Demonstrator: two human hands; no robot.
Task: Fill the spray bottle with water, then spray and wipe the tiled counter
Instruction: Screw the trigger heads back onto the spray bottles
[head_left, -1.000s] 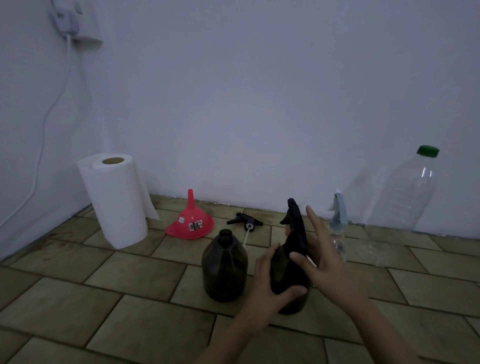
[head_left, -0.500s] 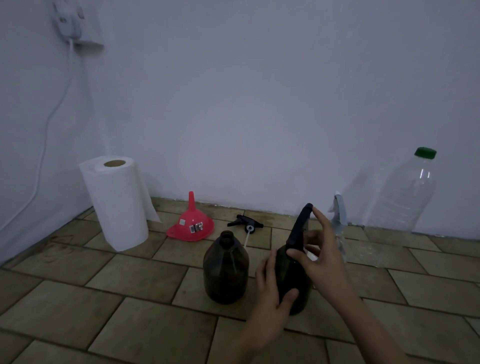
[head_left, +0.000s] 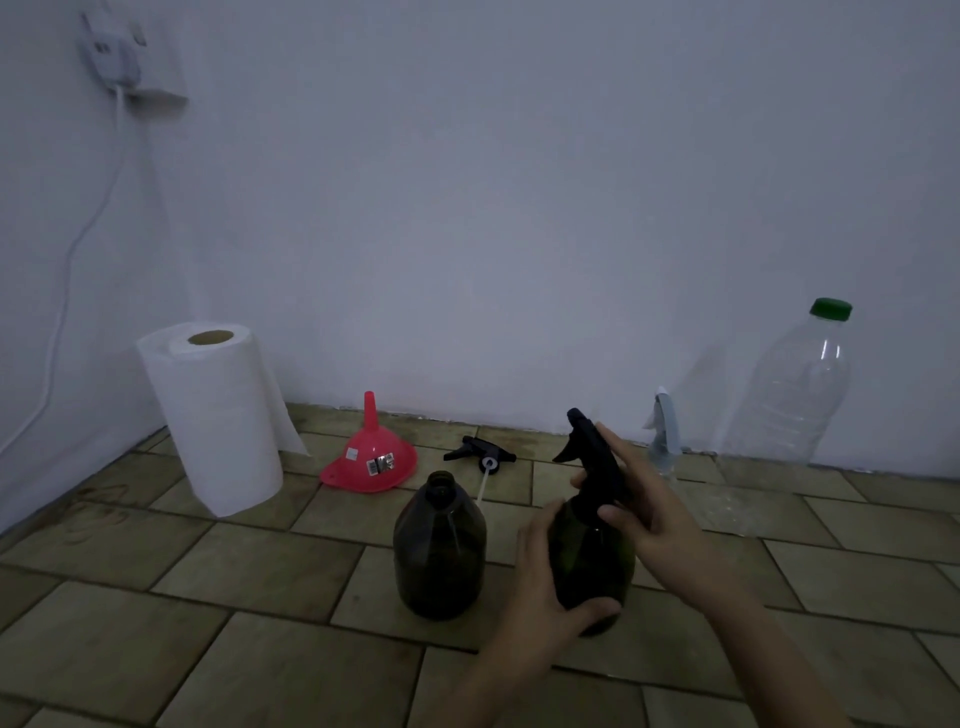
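Note:
A dark spray bottle stands on the tiled counter. My left hand grips its body low on the left side. My right hand holds the black trigger head on top of it, thumb and fingers round the collar. A second dark bottle stands open-necked just to the left, its own black trigger head lying behind it with the dip tube showing. A large clear water bottle with a green cap stands at the back right. A paper towel roll stands at the back left.
A red funnel sits mouth-down by the wall. A small clear spray bottle with a grey head stands behind my right hand. A white cable hangs from a wall socket at the left. Walls close the counter at back and left.
The trigger head has turned under my right hand: its nozzle pointed up and right half a second ago and now points up and left. My left hand stays on the bottle.

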